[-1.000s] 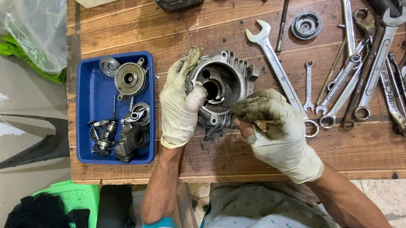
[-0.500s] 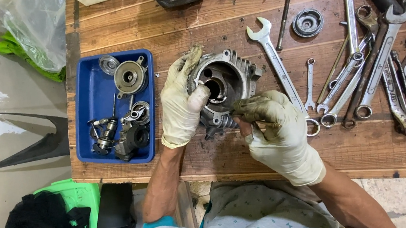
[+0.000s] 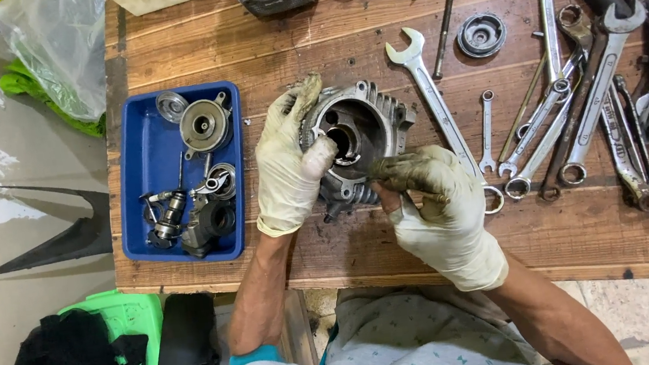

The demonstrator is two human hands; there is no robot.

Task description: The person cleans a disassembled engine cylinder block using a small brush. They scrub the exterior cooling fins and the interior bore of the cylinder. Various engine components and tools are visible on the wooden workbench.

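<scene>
In the head view, a grey cast-metal engine housing [image 3: 363, 135] with a round bore and ribbed fins, smeared with grime, sits near the middle of the wooden bench [image 3: 394, 247]; the gloved left hand [image 3: 287, 166] wraps its left rim with the thumb at the bore, while the gloved right hand [image 3: 434, 208] pinches at its lower right edge, whatever sits between those fingertips being too small to make out. One blue tray [image 3: 143, 156] of small parts lies at the bench's left edge, one long spanner [image 3: 436, 108] just right of the housing, and the spanner pile [image 3: 610, 99] at the right edge is overlapped and cut off, so uncountable.

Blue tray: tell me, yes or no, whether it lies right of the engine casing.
No, the blue tray lies left of the engine casing, beyond the left hand.
</scene>
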